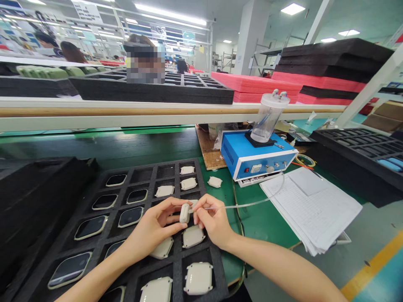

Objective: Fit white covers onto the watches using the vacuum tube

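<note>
My left hand [165,218] pinches a small beige watch case [184,213], tilted on edge above the black foam tray [217,268]. Close beside it, my right hand [212,220] is closed on the end of a thin clear tube [242,206], its tip near the case and partly hidden by my fingers. From there the tube curves back to a blue dispenser box [258,159]. Below my hands, several beige watch cases [199,278] lie in the tray's right compartments. Watch faces with dark glass [90,227] fill many compartments on the left.
A loose beige case [215,181] lies on the green mat between tray and dispenser. A clear cylinder [267,119] stands on the dispenser. Papers [310,205] lie to the right. Black foam [37,209] borders the left. A shelf [141,121] crosses ahead; people sit beyond it.
</note>
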The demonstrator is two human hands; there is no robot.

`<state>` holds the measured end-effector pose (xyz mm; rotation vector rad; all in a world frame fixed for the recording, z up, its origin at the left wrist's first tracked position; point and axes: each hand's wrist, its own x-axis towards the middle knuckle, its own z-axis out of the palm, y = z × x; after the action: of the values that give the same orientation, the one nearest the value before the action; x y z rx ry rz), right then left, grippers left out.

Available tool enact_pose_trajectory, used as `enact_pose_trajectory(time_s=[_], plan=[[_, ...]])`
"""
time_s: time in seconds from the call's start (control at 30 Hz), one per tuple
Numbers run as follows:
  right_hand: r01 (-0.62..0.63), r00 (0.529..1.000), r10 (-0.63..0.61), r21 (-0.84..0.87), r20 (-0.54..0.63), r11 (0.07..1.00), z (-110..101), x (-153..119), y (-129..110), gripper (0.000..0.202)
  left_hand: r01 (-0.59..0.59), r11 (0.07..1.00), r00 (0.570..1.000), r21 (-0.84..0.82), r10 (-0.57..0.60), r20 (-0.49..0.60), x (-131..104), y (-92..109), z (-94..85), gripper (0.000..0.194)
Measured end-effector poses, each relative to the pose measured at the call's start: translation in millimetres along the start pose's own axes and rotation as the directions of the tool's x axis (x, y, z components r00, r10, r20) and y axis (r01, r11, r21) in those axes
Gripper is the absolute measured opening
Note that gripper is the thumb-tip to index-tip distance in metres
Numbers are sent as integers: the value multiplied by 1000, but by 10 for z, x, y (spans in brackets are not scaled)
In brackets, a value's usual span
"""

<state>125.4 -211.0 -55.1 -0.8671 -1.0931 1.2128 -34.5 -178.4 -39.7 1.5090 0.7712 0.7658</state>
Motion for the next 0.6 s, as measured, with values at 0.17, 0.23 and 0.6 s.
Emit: enact_pose_trajectory(time_s=[0.17, 0.23, 0.6], plan=[[6, 1000, -6, -1, -3, 1000, 0, 0, 2, 4, -1, 1000, 1000, -10, 1, 2, 6, -17, -4, 32], [5, 1000, -5, -1, -2, 1000, 0, 0, 5, 4, -3, 1000, 1000, -17, 3, 5, 3, -20, -5, 32], [3, 1000, -3, 2, 0, 1000, -2, 0, -5, 5, -4, 1000, 1000, -20, 4, 2, 0, -6, 3, 31]])
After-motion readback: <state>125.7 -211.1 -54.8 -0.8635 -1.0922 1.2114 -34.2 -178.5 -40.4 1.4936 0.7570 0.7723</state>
